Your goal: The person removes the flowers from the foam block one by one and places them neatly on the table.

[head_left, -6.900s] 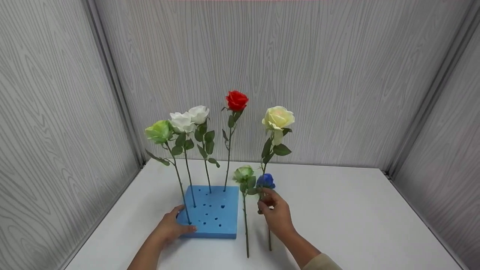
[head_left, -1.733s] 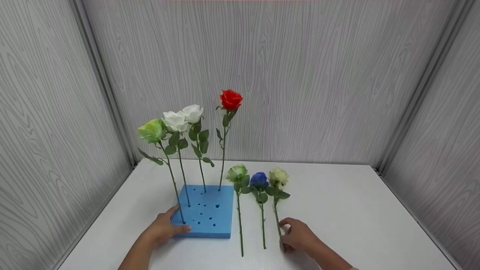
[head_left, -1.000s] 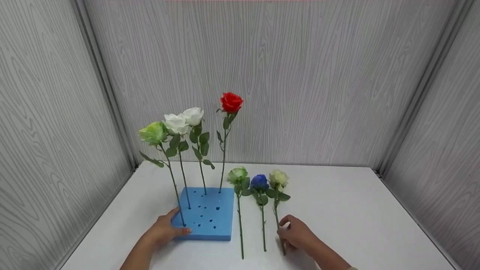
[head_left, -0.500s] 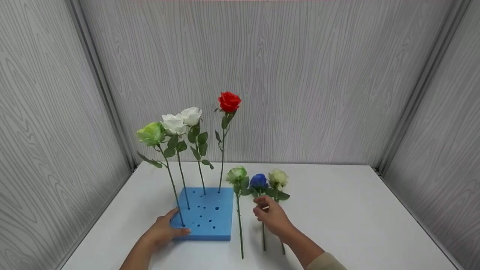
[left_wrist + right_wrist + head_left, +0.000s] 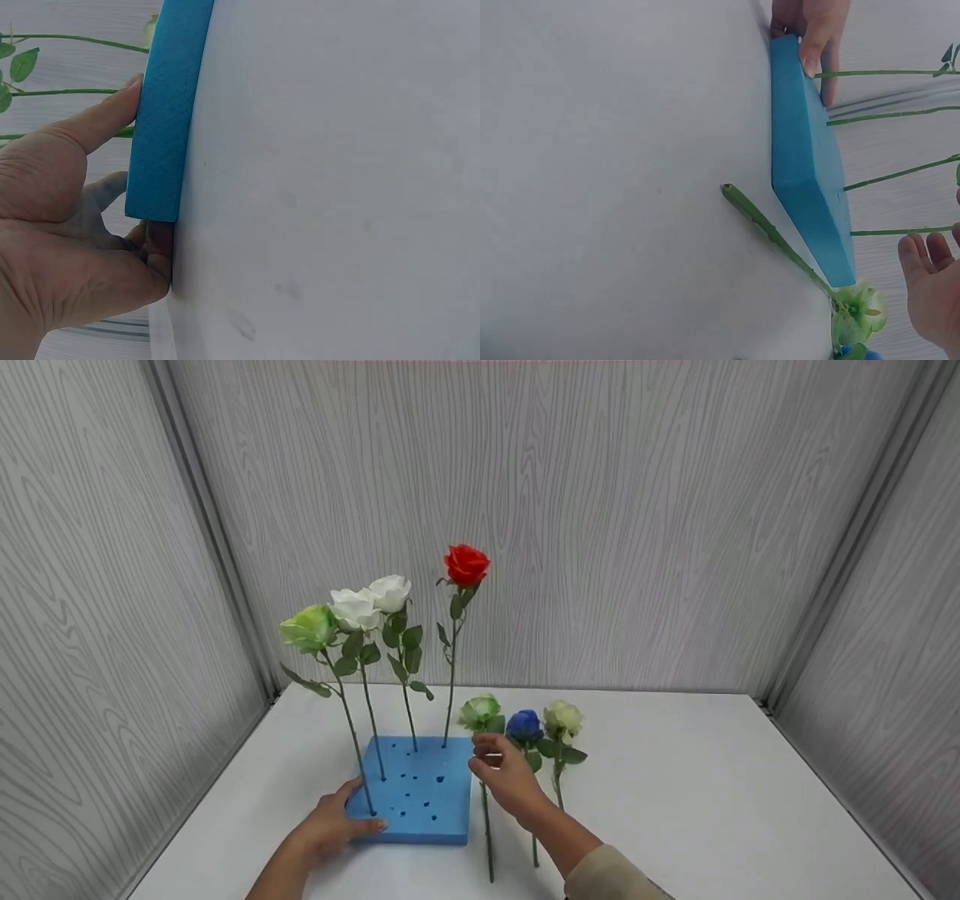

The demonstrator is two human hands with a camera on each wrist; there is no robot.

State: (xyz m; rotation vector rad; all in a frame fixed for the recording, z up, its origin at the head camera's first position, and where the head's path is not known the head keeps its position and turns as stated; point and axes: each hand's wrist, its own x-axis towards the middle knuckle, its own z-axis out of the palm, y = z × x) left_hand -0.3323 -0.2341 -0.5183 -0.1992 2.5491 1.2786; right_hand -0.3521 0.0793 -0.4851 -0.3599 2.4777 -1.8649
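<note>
My left hand (image 5: 330, 825) grips the left edge of a blue foam block (image 5: 420, 838), its thumb on the top face. The left wrist view shows fingers behind the block's corner. Four stems stand in the block: a yellow-green rose (image 5: 309, 628), two white roses (image 5: 355, 610) and a red rose (image 5: 466, 565). My right hand (image 5: 510, 776) is over a pale green rose (image 5: 480, 711), hiding part of its stem. In the right wrist view this right hand (image 5: 934, 292) is raised off the table, fingers loosely bent, holding nothing.
A blue rose (image 5: 524, 725) and a cream rose (image 5: 562, 720) lie on the white table (image 5: 675, 780), right of the pale green one. Several holes dot the block's top. Grey wood-grain panels (image 5: 600, 525) enclose the back and sides.
Earlier my right hand held the cream rose upright; that rose now lies right of the blue one. My right hand has let go and moved left, over the pale green rose.
</note>
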